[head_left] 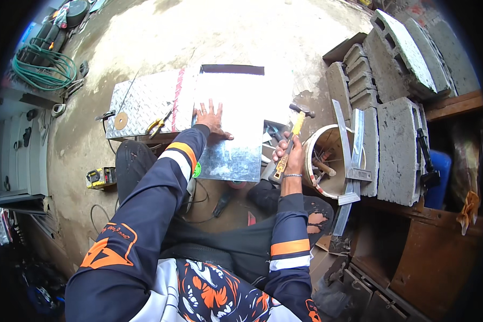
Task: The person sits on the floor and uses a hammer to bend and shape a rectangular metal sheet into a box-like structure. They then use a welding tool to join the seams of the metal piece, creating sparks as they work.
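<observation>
Navy long sleeves [145, 206] banded orange and white, orange left-sleeve emblem [106, 254], graphic-print shirt front [212, 290], dark trousers [220, 241], metallic bracelet [293, 175].

Pliers [156, 126] lie left of the metal panel [236, 161], with bucket [308, 163] and blocks [398, 153] to its right

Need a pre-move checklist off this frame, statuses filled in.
1. Hammer secured: ok, right hand grips its handle.
2. Left hand on sheet-metal piece: ok, fingers spread.
3. Left hand apart from hammer: ok, visible gap.
4. Pliers off the sheet-metal piece: ok, on tread plate.
5. Right-side room: probably not ok, bucket close beside right hand.
6. Sheet-metal piece's far surface: cannot tell, glare.
</observation>
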A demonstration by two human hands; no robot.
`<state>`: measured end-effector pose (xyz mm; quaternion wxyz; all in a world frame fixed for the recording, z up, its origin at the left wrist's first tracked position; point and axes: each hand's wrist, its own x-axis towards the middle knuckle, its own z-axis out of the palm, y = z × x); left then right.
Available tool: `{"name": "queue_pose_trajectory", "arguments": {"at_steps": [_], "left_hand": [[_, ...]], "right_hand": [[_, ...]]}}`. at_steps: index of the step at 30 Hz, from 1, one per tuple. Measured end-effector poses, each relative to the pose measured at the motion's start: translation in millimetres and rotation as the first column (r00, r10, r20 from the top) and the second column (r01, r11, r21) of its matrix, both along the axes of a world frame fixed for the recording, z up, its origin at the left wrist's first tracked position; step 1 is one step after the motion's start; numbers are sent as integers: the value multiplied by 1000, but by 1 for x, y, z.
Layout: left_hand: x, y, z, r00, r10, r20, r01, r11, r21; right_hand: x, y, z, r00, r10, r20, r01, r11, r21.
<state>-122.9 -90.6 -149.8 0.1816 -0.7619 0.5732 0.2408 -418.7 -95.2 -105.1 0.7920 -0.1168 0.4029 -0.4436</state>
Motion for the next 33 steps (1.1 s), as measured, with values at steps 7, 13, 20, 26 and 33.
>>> {"name": "queue_pose_trajectory", "arguments": {"at_steps": [7,13,20,26,33], "left_hand": [[7,6,-2,999,-27,21,28,999,-45],[6,0,0,1000,-15,14,16,999,-51],[11,3,-4,1000,9,17,-8,999,-33],[12,0,-2,1000,-2,6,3,999,-32],[19,2,-6,1000,14,-3,-14,999,-39]], "right_hand": [[-4,-14,-7,977,195,-90,-192,981,41],[-7,-40,-12,998,63,15,-63,998,-9],[27,-54,-6,948,307,-86,-308,951,-3],[42,-61,-3,995,38,-90,-37,999,14],[27,-60,3,977,134,-163,-137,991,-5]]}}
